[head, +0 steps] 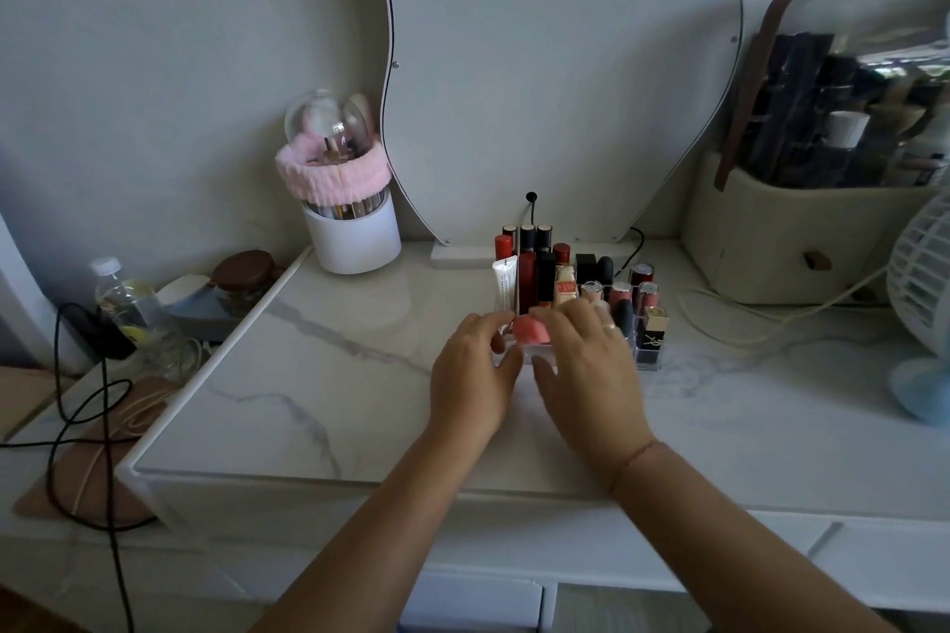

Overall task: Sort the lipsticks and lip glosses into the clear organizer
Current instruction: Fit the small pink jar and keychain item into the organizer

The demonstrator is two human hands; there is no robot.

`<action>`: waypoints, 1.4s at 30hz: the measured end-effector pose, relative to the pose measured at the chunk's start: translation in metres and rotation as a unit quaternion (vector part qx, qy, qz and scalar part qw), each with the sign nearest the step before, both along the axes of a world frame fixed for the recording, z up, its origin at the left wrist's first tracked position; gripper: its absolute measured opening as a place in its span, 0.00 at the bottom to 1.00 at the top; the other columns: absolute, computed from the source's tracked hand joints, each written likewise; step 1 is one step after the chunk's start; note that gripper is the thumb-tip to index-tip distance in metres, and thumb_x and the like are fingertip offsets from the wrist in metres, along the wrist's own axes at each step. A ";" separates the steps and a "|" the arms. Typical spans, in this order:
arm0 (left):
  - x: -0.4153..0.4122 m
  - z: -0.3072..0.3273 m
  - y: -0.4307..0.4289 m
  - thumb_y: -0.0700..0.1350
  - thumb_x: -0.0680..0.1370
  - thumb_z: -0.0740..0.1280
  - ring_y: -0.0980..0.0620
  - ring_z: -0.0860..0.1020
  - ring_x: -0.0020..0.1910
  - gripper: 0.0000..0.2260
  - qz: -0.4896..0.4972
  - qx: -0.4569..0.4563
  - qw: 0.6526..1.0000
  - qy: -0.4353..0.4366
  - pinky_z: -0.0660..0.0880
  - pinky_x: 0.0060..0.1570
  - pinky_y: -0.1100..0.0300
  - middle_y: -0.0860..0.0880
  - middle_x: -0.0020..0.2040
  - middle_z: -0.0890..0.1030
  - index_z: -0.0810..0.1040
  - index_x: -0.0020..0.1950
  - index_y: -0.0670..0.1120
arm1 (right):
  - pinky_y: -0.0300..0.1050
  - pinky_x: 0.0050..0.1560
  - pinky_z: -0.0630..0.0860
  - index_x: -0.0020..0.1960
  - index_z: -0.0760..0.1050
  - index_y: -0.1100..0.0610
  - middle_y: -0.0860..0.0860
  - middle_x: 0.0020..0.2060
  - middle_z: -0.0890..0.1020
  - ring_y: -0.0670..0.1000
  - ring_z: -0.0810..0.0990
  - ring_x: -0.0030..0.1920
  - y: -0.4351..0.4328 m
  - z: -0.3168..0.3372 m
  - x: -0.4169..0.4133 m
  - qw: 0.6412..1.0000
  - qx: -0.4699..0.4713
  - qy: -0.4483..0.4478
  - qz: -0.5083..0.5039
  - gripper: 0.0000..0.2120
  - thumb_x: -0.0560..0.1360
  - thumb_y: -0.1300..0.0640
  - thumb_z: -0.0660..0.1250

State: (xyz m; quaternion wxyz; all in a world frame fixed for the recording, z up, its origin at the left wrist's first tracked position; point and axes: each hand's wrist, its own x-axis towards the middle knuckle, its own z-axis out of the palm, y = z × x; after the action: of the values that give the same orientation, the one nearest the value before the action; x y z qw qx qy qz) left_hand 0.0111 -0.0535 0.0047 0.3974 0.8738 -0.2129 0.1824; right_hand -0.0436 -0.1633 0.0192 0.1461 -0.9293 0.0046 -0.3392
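The clear organizer (pixel 649 359) stands on the marble tabletop in front of the mirror. Several lipsticks and lip glosses stand upright in it, among them a white tube (pixel 504 284), a red tube (pixel 527 279) and a gold-capped black lipstick (pixel 654 330). A coral-pink lip product (pixel 530 330) sits at the organizer's front left, between my two hands. My left hand (pixel 474 378) curls around the front left corner of the organizer. My right hand (pixel 586 365), wearing a ring, is spread over the front rows, its fingertips at the pink item. Whether it grips anything is hidden.
A white brush holder (pixel 354 237) with a pink headband and clear dome stands back left. A beige cosmetics case (pixel 802 242) and a small white fan (pixel 925 283) are on the right. A white cable (pixel 730 319) runs across the tabletop. Cords, a bottle and a jar lie lower left.
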 end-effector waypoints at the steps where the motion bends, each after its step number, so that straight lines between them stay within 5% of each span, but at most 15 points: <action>1: 0.002 0.000 0.002 0.44 0.75 0.67 0.53 0.72 0.37 0.11 0.005 0.000 1.000 0.002 0.65 0.35 0.64 0.52 0.41 0.73 0.78 0.57 0.48 | 0.47 0.45 0.77 0.59 0.74 0.56 0.53 0.51 0.79 0.55 0.78 0.48 -0.005 0.007 0.005 1.000 -0.011 0.017 -0.007 0.18 0.69 0.61 0.70; 4: 0.010 0.002 0.009 0.47 0.75 0.68 0.53 0.73 0.37 0.12 0.003 -0.002 1.000 0.020 0.69 0.37 0.61 0.52 0.41 0.74 0.78 0.59 0.50 | 0.46 0.40 0.78 0.65 0.68 0.52 0.52 0.50 0.81 0.53 0.80 0.44 -0.016 0.022 0.019 0.994 -0.019 0.105 -0.022 0.21 0.74 0.52 0.66; 10: 0.024 0.009 0.019 0.48 0.74 0.69 0.51 0.75 0.39 0.12 -0.058 0.028 0.997 0.044 0.75 0.41 0.54 0.50 0.41 0.77 0.79 0.57 0.53 | 0.49 0.47 0.77 0.63 0.68 0.49 0.53 0.53 0.79 0.54 0.77 0.52 -0.017 0.025 0.025 0.976 -0.044 0.213 -0.018 0.19 0.74 0.49 0.65; 17: 0.036 0.016 0.020 0.49 0.73 0.70 0.49 0.74 0.38 0.11 -0.077 0.074 0.994 0.030 0.72 0.39 0.55 0.48 0.41 0.77 0.80 0.55 0.51 | 0.48 0.48 0.77 0.59 0.71 0.53 0.53 0.50 0.80 0.54 0.78 0.49 -0.017 0.030 0.033 0.969 -0.070 0.236 -0.013 0.13 0.76 0.52 0.63; 25: 0.037 0.015 0.020 0.51 0.74 0.69 0.46 0.76 0.39 0.11 -0.093 0.088 0.992 0.023 0.72 0.39 0.53 0.46 0.41 0.78 0.80 0.54 0.49 | 0.43 0.36 0.71 0.51 0.71 0.56 0.50 0.36 0.73 0.50 0.73 0.36 -0.016 0.033 0.039 0.971 -0.058 0.229 -0.031 0.14 0.76 0.46 0.59; 35: 0.034 0.007 0.016 0.50 0.76 0.66 0.52 0.74 0.38 0.09 -0.093 0.079 0.992 0.013 0.70 0.36 0.62 0.52 0.39 0.76 0.80 0.55 0.57 | 0.46 0.39 0.71 0.56 0.71 0.61 0.53 0.37 0.73 0.54 0.73 0.38 -0.001 0.058 0.042 0.943 -0.183 0.276 -0.032 0.09 0.76 0.62 0.61; 42: 0.034 0.007 0.016 0.51 0.76 0.66 0.53 0.74 0.39 0.11 -0.089 0.080 0.993 0.003 0.66 0.35 0.66 0.53 0.41 0.76 0.79 0.58 0.55 | 0.46 0.42 0.72 0.57 0.72 0.59 0.54 0.42 0.76 0.55 0.76 0.42 -0.004 0.061 0.044 0.930 -0.206 0.303 -0.027 0.10 0.75 0.62 0.62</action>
State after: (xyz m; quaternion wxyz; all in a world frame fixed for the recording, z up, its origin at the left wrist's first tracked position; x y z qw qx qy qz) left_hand 0.0452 -0.0376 0.0114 0.3417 0.8809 -0.3025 0.1258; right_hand 0.0005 -0.1674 0.0802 -0.0661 -0.9970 0.0035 -0.0391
